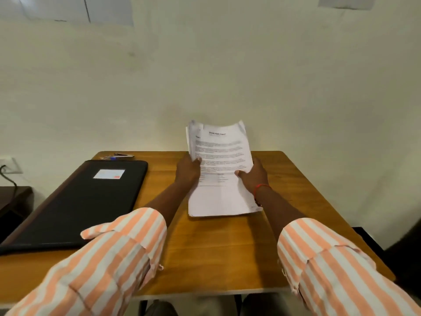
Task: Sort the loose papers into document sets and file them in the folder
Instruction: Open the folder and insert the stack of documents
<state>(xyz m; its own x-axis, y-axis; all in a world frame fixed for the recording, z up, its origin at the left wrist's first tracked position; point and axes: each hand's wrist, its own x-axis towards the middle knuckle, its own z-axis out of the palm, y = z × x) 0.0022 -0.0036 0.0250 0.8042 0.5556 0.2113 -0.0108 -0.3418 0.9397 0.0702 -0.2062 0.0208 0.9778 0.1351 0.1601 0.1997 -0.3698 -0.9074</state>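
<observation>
A stack of white printed papers [219,156] is held tilted up above the wooden table [205,247], its lower edge close to the tabletop. My left hand [186,171] grips the stack's left edge with the thumb on top. My right hand [251,176] grips the right edge, thumb pressed on the front sheet. The top sheets curl at the upper corners. A closed black folder [86,201] with a white label lies flat on the left side of the table, apart from the papers.
A stapler and a small blue item [118,156] lie at the table's far edge behind the folder. A plain wall stands right behind the table. A wall socket with a cable [8,166] is at the left, above a dark side surface.
</observation>
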